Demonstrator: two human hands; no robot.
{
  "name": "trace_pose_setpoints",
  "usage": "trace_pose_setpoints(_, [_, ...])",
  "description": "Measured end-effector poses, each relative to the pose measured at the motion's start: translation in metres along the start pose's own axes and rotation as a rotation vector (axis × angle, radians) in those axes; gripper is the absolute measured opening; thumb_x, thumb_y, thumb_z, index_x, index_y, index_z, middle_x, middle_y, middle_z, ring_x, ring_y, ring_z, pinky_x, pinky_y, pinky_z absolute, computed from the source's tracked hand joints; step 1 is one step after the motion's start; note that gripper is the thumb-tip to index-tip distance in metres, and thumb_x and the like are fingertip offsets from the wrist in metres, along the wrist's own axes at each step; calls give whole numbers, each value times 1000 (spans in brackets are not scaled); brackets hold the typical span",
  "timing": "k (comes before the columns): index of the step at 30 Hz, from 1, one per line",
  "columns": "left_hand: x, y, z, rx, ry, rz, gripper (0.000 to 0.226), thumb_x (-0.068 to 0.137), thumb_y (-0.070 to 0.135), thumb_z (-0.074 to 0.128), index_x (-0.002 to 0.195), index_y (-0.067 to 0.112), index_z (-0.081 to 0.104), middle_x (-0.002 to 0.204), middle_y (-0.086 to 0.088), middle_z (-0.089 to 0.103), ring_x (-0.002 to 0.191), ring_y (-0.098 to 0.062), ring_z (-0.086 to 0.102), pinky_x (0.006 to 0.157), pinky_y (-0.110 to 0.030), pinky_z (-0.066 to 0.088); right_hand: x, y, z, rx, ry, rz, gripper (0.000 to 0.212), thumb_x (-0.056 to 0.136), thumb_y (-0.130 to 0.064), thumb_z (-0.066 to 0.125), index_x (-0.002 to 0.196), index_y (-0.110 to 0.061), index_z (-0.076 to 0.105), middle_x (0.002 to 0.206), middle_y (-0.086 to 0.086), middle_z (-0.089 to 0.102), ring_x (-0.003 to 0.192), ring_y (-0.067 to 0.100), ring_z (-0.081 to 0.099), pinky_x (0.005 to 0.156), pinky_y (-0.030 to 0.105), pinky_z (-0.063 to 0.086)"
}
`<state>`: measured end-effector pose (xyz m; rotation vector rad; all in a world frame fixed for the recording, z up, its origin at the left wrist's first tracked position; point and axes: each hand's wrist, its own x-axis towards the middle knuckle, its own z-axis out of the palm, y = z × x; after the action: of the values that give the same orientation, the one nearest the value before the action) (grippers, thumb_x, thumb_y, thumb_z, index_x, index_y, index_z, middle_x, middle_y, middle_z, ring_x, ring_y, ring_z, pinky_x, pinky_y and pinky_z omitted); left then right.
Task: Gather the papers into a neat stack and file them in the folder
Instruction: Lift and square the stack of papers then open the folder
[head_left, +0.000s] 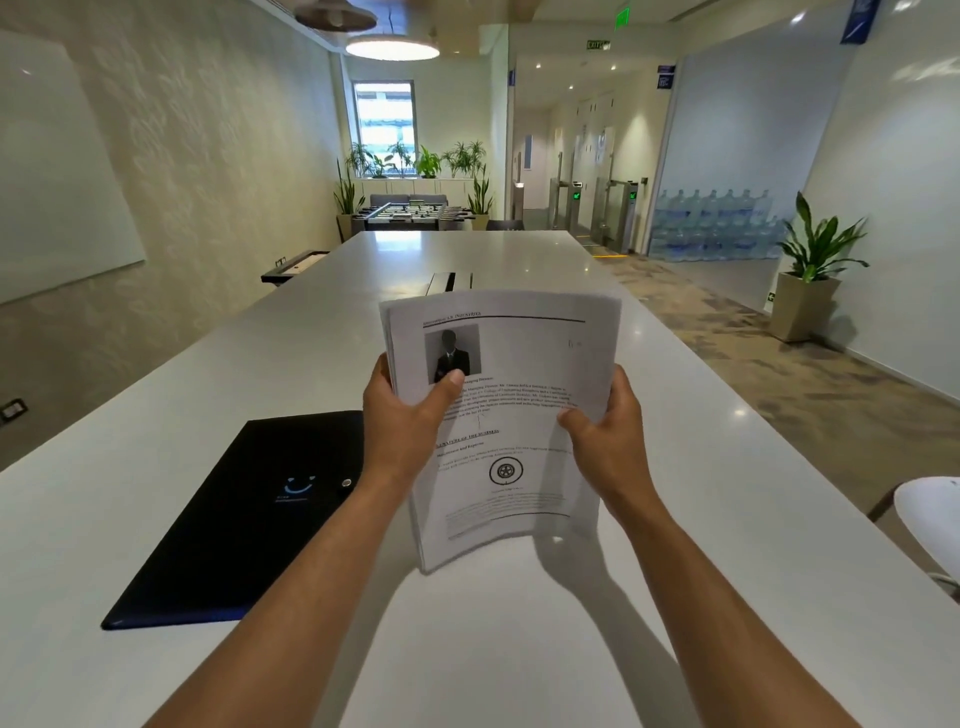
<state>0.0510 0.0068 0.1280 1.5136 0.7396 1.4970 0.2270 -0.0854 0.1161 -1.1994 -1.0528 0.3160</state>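
i have both hands up over the long white glossy table (675, 415), and between them is the stack of white printed paper sheets (511, 415), lifted and tilted toward me so the front page faces the camera. my left hand (405, 421) grips the stack's left edge, thumb pressed onto the front page just below a small dark portrait photo, the other fingers hidden behind the sheets. my right hand (608, 431) clamps the right edge, thumb on the front, fingers curled round the back. the sheets are roughly squared, though the top-left corner shows several page edges fanned slightly apart. the bottom corner of the stack hangs just above or touches the tabletop; i cannot tell which, but its shadow falls right beneath it. the front page carries lines of text, a bold heading and a round wheel-like emblem lower down; the wording is too blurred to read.

to the left of my left forearm lies the dark navy flat folder (244, 519), closed, flat on the table, with a pale blue smile mark and a small round metal snap (346, 482) near its right edge. it sits just beside the papers, apart from them.

further up the table there is a black slot-like cable box (449, 281) set into the surface. a green potted plant in a beige planter (810, 280) stands on the floor to the right, near a glass wall.
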Motion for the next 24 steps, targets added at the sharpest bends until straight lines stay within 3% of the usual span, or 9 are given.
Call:
trace_pose_setpoints(2, [0, 1, -4, 4, -22, 13, 39, 74, 34, 80, 98, 51, 54, 95, 13, 69, 88, -4, 68, 63, -17, 56, -2, 2, -4, -24, 19, 2, 43, 76, -3, 61, 98, -39, 49, 98, -16, 62, 85, -3, 63, 56, 11, 51])
trace_pose_setpoints(7, [-15, -18, -6, -6, 0, -69, 35, 80, 22, 75, 101, 35, 51, 100, 0, 66, 83, -8, 70, 59, -18, 55, -17, 28, -9, -69, -7, 133, 45, 75, 4, 61, 99, -33, 52, 101, -9, 65, 91, 11, 64, 61, 20, 54])
trace_pose_setpoints(12, [-30, -32, 5, 47, 78, -122, 38, 73, 26, 62, 108, 18, 51, 97, 1, 66, 84, -15, 68, 57, -19, 54, -24, 34, 2, -50, 35, 151, 49, 76, 6, 56, 98, -38, 53, 99, -14, 64, 85, 0, 63, 60, 17, 52])
trace_pose_setpoints(16, [-32, -36, 3, 54, 96, -124, 37, 73, 26, 60, 108, 14, 54, 97, -2, 67, 86, -18, 68, 62, -25, 57, -32, 35, 7, -13, 122, 118, 35, 70, 0, 50, 91, -28, 54, 90, -6, 64, 76, -1, 60, 57, 13, 49])
trace_pose_setpoints(20, [-28, -39, -5, 32, 72, -180, 36, 73, 26, 60, 107, 14, 57, 97, -2, 68, 84, -19, 69, 60, -25, 55, -32, 39, 4, -19, 102, 115, 40, 74, 10, 51, 94, -24, 54, 91, -3, 62, 78, 0, 58, 60, 15, 50])
trace_pose_setpoints(24, [-31, -41, 0, 42, 58, -173, 16, 83, 11, 63, 99, 14, 61, 92, 0, 70, 79, -13, 70, 55, -19, 53, -32, 41, 10, -3, 63, 153, 42, 77, 10, 50, 96, -27, 56, 94, -6, 63, 79, -3, 58, 59, 14, 49])
